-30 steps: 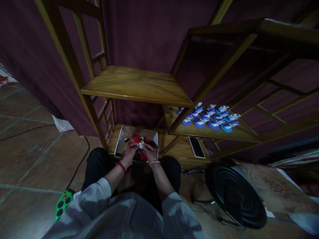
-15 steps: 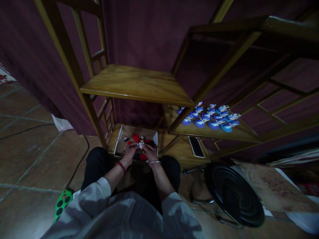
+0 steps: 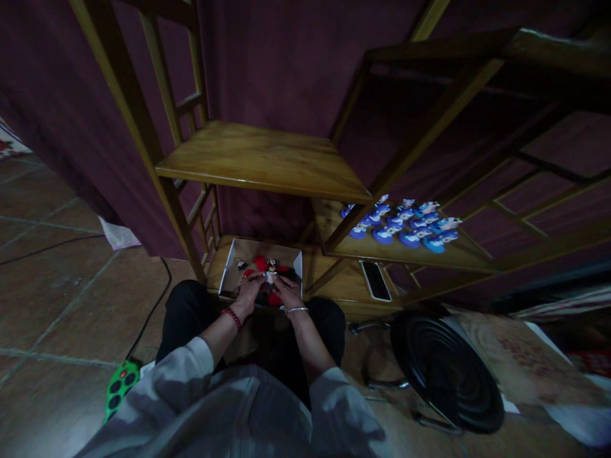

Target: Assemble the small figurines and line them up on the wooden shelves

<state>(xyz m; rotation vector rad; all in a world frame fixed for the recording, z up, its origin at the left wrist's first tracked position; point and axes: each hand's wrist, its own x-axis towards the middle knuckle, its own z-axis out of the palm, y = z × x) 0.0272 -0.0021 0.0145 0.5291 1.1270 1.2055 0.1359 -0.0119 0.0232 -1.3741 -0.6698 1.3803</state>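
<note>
On my feed: left hand (image 3: pixel 251 291) and right hand (image 3: pixel 287 292), fingers nearly closed, pinching 1 small pale figure (image 3: pixel 271 278) midway between the near and far edges of 1 box (image 3: pixel 231 278). 1 dark figure (image 3: pixel 241 263) near its far-left corner. 1 phone (image 3: pixel 375 280) by lower shelf (image 3: pixel 351 284)'s right end.

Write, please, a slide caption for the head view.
Left hand and right hand hold a pale item over an open box, near blue figurines on a shelf.

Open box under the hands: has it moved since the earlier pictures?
No. Judged against the wooden lower shelf, the box sits in the same place; no shift either way shows.
</note>
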